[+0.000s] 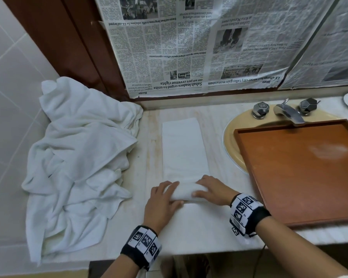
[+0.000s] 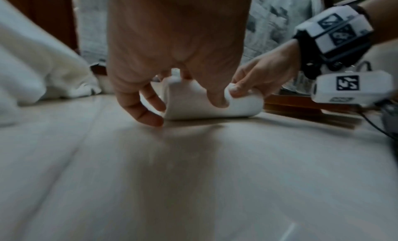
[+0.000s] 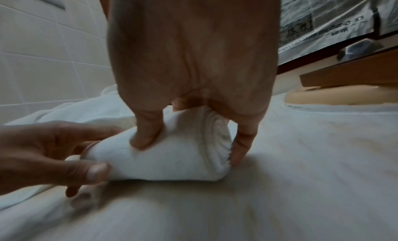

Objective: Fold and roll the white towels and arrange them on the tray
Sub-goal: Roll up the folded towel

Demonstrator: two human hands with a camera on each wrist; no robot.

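A white towel (image 1: 182,145), folded into a long strip, lies on the marble counter and runs away from me. Its near end is wound into a roll (image 1: 186,192) (image 2: 206,105) (image 3: 172,157). My left hand (image 1: 162,199) (image 2: 163,98) grips the roll's left end, thumb on the near side. My right hand (image 1: 211,190) (image 3: 189,137) grips the right end, where the spiral of layers shows in the right wrist view. The brown wooden tray (image 1: 301,173) lies to the right, partly over the sink, with nothing on it.
A heap of crumpled white towels (image 1: 78,163) fills the counter's left side against the tiled wall. Behind the tray stand the chrome faucet (image 1: 289,113) and two knobs on the yellow basin (image 1: 232,141). Newspaper (image 1: 189,45) covers the wall behind.
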